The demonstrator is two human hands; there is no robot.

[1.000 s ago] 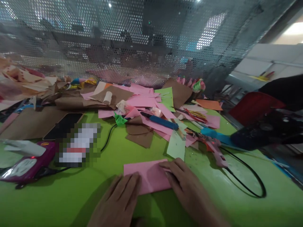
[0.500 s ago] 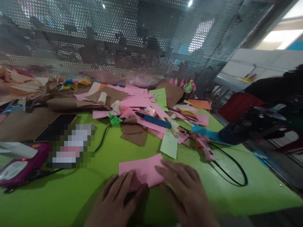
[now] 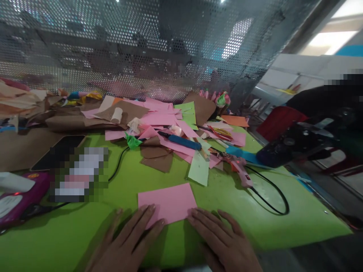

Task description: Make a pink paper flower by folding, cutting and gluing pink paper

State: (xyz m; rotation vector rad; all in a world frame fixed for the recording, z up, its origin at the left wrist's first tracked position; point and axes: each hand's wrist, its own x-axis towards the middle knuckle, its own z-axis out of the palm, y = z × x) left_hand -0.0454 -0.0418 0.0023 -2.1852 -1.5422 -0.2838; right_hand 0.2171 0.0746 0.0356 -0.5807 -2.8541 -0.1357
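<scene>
1 smooth, matte pink paper rectangle (image 3: 170,200) lay flat on the glossy green tabletop (image 3: 283,234), near its front and between the person's 2 hands. Its long axis ran left to right, rising slightly away from the person at the right end; its corners looked crisp.

The left hand (image 3: 126,238) had its fingers spread, 2 fingertips resting on the paper's lower left part and the thumb at its near edge. The right hand (image 3: 222,238) lay extended, fingertips touching the lower right corner. Both were unclenched, pressing with straight fingers.

Just beyond lay 1 pale green paper piece (image 3: 199,170), thin and four-sided, partly covered at its top. Right of it sat 1 hard pink glue gun (image 3: 239,170) with 1 looped black cord (image 3: 286,204). 1 blue-handled tool (image 3: 184,141), long and rounded, rested across pink scraps. Left were 1 crumpled green wrap (image 3: 132,141) and 1 flat black phone (image 3: 66,145). Behind stood 1 perforated metal panel (image 3: 136,45), dotted with small round holes.
</scene>
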